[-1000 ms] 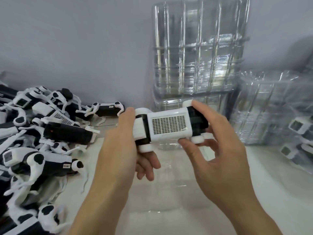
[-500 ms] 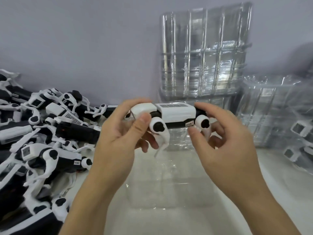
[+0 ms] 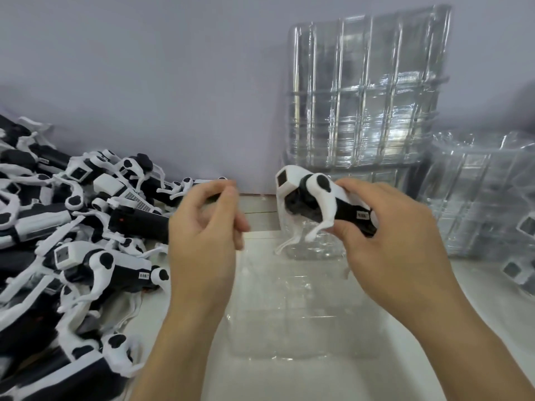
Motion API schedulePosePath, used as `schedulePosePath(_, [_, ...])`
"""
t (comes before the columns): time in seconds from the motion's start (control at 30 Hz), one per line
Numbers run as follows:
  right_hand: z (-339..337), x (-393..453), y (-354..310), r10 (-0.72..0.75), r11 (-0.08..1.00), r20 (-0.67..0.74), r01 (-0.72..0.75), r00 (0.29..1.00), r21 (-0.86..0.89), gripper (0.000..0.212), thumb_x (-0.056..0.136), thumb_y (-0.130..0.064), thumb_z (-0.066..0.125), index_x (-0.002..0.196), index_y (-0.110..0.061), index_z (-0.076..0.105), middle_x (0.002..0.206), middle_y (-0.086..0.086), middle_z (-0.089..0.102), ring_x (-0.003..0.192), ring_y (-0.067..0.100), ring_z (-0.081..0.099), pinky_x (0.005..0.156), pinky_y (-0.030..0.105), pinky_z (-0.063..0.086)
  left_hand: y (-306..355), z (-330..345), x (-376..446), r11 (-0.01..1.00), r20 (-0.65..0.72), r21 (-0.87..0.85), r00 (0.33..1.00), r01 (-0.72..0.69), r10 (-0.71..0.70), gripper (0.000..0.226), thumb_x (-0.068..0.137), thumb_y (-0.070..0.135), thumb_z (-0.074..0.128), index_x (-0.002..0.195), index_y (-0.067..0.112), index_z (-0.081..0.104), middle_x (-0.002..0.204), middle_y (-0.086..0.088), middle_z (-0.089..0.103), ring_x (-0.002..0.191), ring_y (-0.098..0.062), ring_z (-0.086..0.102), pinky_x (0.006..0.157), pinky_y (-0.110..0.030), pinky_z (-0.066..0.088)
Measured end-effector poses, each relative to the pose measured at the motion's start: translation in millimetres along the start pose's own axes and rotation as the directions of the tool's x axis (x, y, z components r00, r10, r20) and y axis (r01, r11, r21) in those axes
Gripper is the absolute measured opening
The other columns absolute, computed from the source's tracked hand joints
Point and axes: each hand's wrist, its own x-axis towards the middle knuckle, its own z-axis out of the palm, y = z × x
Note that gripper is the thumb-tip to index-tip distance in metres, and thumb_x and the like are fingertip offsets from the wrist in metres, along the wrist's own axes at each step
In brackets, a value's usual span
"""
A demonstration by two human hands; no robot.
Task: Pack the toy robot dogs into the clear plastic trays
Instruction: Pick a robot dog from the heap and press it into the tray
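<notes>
My right hand (image 3: 388, 235) grips a black-and-white toy robot dog (image 3: 315, 198) by its rear body, head end pointing left and up, its white legs hanging down. The dog hangs over the far end of a clear plastic tray (image 3: 295, 308) that lies flat on the white table in front of me. My left hand (image 3: 205, 227) is just left of the dog, apart from it, fingers loosely curled and holding nothing.
A heap of several more toy dogs (image 3: 72, 241) fills the left side. A stack of clear trays (image 3: 364, 91) leans on the grey wall at the back. More trays (image 3: 486, 198), some holding dogs, stand at the right.
My left hand has let go of the dog and drawn back to the left. My right hand alone holds it and has swung its head end up and toward me.
</notes>
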Motion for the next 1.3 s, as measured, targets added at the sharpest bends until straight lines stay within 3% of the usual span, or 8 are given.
schedulePosePath(0.17, [5.5,-3.1,0.3,0.079,0.985,0.049,-0.085,0.996,0.153,0.032,0.081,-0.029,0.078,0.106,-0.044,0.066,0.092,-0.021,0.066,0.09,0.001,0.06,0.08,0.027,0.049,-42.7,-10.6,0.1,0.948,-0.024,0.262,0.983,0.182,-0.182,0.028,0.093,0.007,0.058,0.099,0.033,0.067,0.103,0.014,0.066,0.092,0.004,0.06,0.074,-0.023,0.041])
schedulePosePath(0.23, [14.3,-6.5,-4.1,0.085,0.973,0.113,-0.107,0.99,0.205,0.033,0.081,-0.027,0.079,0.104,-0.045,0.066,0.093,-0.021,0.067,0.09,0.0,0.061,0.078,0.028,0.05,-57.7,-11.9,-1.2,0.917,0.012,0.259,0.948,0.304,-0.318,0.031,0.093,0.007,0.058,0.103,0.034,0.069,0.112,0.012,0.068,0.107,-0.005,0.061,0.085,-0.024,0.044])
schedulePosePath(0.37, [28.2,-12.1,-3.4,0.053,0.994,0.23,-0.074,0.972,0.085,0.027,0.083,-0.031,0.077,0.104,-0.044,0.066,0.089,-0.018,0.062,0.088,0.002,0.056,0.076,0.025,0.045,-69.2,-13.0,2.8,0.866,0.068,0.204,0.876,0.457,-0.478,0.021,0.093,0.015,0.06,0.094,0.026,0.077,0.104,-0.003,0.075,0.109,-0.025,0.067,0.106,-0.052,0.046])
schedulePosePath(0.73, [37.9,-19.6,-0.4,0.105,0.977,0.355,-0.031,0.929,-0.209,0.012,0.085,-0.032,0.071,0.085,-0.034,0.059,0.079,-0.016,0.052,0.088,0.008,0.033,0.077,0.032,0.021,-60.0,-6.7,-1.4,0.89,0.069,0.169,0.895,0.424,-0.44,0.027,0.097,0.018,0.056,0.081,0.027,0.077,0.103,-0.008,0.073,0.101,-0.027,0.067,0.098,-0.042,0.049])
schedulePosePath(0.87, [38.7,-20.6,-4.0,0.132,0.97,0.341,-0.051,0.931,-0.237,0.014,0.081,-0.032,0.073,0.084,-0.034,0.059,0.079,-0.013,0.056,0.086,0.011,0.043,0.072,0.031,0.031,-55.4,-7.4,-6.1,0.884,0.189,0.1,0.863,0.457,-0.468,0.017,0.08,0.039,0.067,0.09,0.028,0.076,0.107,-0.007,0.072,0.104,-0.026,0.067,0.098,-0.045,0.049])
schedulePosePath(0.93, [39.1,-21.6,-6.2,0.166,0.964,0.311,-0.089,0.936,-0.25,0.019,0.076,-0.03,0.075,0.091,-0.035,0.065,0.081,-0.012,0.063,0.085,0.013,0.051,0.069,0.031,0.043,-55.9,-7.7,-5.6,0.882,0.183,0.111,0.863,0.458,-0.471,0.008,0.088,0.032,0.067,0.089,0.03,0.075,0.104,-0.006,0.071,0.099,-0.025,0.067,0.094,-0.045,0.05])
schedulePosePath(1.1, [41.3,-23.5,-10.4,0.272,0.945,0.28,-0.201,0.921,-0.258,0.035,0.069,-0.023,0.073,0.099,-0.042,0.071,0.086,-0.01,0.068,0.089,0.019,0.057,0.07,0.036,0.054,-62.1,-9.4,-2.2,0.874,0.161,0.202,0.866,0.441,-0.474,0.038,0.093,0.001,0.056,0.084,0.033,0.074,0.107,-0.001,0.074,0.099,-0.017,0.068,0.088,-0.035,0.051])
schedulePosePath(1.3, [42.9,-22.0,-10.4,0.287,0.947,0.297,-0.223,0.911,-0.231,0.033,0.071,-0.022,0.07,0.097,-0.042,0.07,0.085,-0.011,0.064,0.09,0.018,0.055,0.066,0.04,0.056,-61.0,-9.3,-2.3,0.858,0.199,0.167,0.836,0.485,-0.511,0.032,0.086,0.002,0.066,0.088,0.033,0.073,0.113,-0.001,0.07,0.101,-0.015,0.068,0.084,-0.031,0.051])
